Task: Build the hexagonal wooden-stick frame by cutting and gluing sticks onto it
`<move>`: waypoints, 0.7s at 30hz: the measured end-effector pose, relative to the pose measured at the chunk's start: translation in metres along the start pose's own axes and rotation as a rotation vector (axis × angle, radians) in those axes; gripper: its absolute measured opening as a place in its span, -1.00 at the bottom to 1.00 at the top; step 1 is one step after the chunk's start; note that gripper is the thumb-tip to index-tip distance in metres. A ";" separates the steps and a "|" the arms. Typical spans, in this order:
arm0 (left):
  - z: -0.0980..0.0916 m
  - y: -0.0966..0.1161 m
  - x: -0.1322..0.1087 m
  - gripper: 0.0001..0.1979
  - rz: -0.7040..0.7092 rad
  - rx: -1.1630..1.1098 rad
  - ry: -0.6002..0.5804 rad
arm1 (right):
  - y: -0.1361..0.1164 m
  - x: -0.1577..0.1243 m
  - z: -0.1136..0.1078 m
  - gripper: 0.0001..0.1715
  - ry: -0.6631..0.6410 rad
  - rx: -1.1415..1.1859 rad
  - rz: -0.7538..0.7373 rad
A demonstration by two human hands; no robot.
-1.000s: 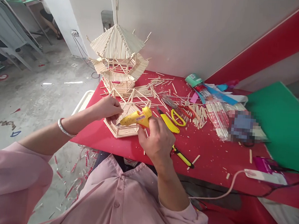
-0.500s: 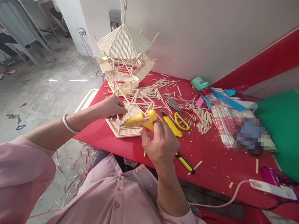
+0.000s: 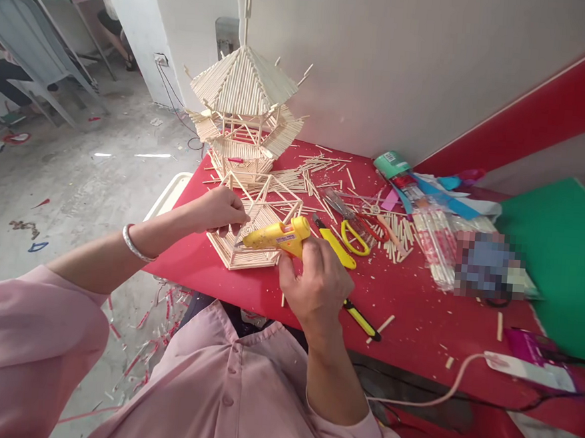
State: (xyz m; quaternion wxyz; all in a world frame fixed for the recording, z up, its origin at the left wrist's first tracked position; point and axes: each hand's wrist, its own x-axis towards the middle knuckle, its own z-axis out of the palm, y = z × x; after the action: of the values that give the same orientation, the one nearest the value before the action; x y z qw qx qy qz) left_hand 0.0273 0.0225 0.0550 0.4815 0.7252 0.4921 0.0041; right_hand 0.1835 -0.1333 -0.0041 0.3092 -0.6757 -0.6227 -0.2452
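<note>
My right hand (image 3: 318, 284) is wrapped round a yellow hot glue gun (image 3: 281, 235), its nozzle pointing left, low over a six-sided wooden stick frame (image 3: 252, 266). Opposite it, my left hand (image 3: 223, 211) is closed in a pinch above the same frame. A thin pale wooden stick (image 3: 237, 242) slants down from its fingertips beside the nozzle; the fingers hide its upper end. Whether the nozzle touches the stick I cannot tell. Behind the frame stands a tiered stick pavilion (image 3: 242, 85) with a pointed roof.
Loose sticks (image 3: 321, 164), yellow-handled scissors (image 3: 355, 238), a yellow cutter (image 3: 338, 245) and a black-and-yellow cutter (image 3: 363, 321) lie on the red table (image 3: 415, 328). Packed sticks (image 3: 435, 246) and a green board (image 3: 560, 264) are at right. A cable (image 3: 453, 390) runs along the front edge.
The glue gun and my right hand have shifted very slightly right and down. My left hand keeps its pinch in the same spot.
</note>
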 end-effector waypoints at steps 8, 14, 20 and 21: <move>0.000 -0.001 0.001 -0.74 -0.006 -0.017 0.001 | 0.001 -0.004 0.000 -0.73 -0.012 0.022 0.016; 0.001 0.001 0.001 -0.72 -0.020 -0.026 0.002 | 0.002 -0.005 0.002 -0.73 -0.025 0.016 0.021; 0.001 -0.002 0.002 -0.73 0.003 0.023 0.008 | 0.003 -0.006 0.003 -0.75 -0.006 -0.008 0.021; 0.000 -0.003 0.002 -0.73 0.007 0.025 0.008 | 0.003 -0.005 0.002 -0.76 0.001 -0.016 0.023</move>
State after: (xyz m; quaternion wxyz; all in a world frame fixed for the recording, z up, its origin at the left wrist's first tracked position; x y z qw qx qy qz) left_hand 0.0263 0.0236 0.0518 0.4706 0.7329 0.4913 0.0027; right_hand 0.1860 -0.1354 -0.0101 0.3066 -0.6851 -0.6129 -0.2470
